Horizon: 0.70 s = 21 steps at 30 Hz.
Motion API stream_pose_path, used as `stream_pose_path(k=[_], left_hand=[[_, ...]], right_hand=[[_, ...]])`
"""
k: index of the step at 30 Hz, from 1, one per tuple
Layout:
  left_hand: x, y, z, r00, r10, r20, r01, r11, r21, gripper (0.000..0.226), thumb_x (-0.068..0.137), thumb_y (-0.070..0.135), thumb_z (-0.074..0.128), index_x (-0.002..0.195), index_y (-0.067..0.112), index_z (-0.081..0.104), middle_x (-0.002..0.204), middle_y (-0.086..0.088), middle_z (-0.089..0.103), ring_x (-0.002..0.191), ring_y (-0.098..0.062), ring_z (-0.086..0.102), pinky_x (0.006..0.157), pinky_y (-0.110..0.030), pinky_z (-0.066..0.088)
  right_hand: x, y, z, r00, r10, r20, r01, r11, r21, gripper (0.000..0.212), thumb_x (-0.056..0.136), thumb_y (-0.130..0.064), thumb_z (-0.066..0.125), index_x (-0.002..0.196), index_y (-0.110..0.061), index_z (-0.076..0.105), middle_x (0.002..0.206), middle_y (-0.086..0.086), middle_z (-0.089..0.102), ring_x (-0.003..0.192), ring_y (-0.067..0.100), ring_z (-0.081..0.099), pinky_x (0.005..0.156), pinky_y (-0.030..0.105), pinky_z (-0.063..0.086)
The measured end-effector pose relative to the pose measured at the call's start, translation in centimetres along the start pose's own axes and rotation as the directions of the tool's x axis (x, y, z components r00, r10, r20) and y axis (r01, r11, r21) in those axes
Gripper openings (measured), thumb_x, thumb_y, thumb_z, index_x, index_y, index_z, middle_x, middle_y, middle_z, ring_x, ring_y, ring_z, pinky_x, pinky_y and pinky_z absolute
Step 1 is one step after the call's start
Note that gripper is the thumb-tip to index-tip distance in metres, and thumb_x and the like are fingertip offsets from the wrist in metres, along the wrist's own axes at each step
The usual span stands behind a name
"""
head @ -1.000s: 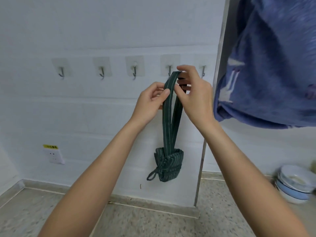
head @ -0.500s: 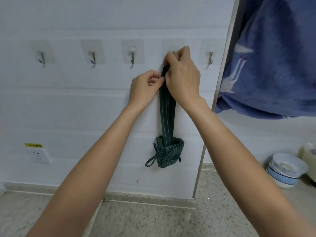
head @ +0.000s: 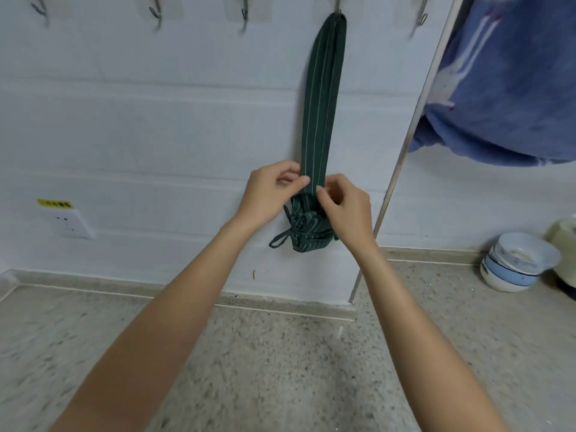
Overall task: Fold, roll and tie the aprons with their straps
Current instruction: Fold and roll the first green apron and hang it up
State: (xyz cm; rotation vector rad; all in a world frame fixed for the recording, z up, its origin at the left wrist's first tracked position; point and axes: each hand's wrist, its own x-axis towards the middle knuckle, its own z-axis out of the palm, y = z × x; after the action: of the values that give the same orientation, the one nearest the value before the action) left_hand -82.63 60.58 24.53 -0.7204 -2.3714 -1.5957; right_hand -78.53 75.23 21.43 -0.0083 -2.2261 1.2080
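The yellow sticker (head: pixel 55 203) above the wall socket (head: pixel 69 222) carries writing too blurred to read. You face a white wall (head: pixel 156 126) with a row of hooks (head: pixel 155 14) above a speckled floor (head: pixel 280 369); bowls (head: pixel 514 263) are stacked at right. The rolled green striped apron (head: pixel 307 235) hangs by its strap (head: pixel 322 98) from one hook. Your left hand (head: pixel 271 194) and right hand (head: pixel 344 207) pinch the strap with curled fingers just above the roll.
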Motion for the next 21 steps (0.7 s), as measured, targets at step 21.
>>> stream_pose_path(k=[21], left_hand=[[-3.8,-4.7,3.8,0.981,-0.194,-0.02,0.184,0.954,-0.235,0.019,0.088,0.029,0.063,0.106,0.026,0.062,0.097,0.008,0.065,0.09,-0.003,0.063,0.076,-0.02,0.053]], right_hand=[[-5.9,4.8,0.2,0.988,0.129,0.088,-0.15,0.941,0.303,0.052,0.084,-0.035,0.065,0.127,-0.015,0.044,0.111,-0.01,0.06,0.102,0.003,0.06,0.088,0.024,0.05]])
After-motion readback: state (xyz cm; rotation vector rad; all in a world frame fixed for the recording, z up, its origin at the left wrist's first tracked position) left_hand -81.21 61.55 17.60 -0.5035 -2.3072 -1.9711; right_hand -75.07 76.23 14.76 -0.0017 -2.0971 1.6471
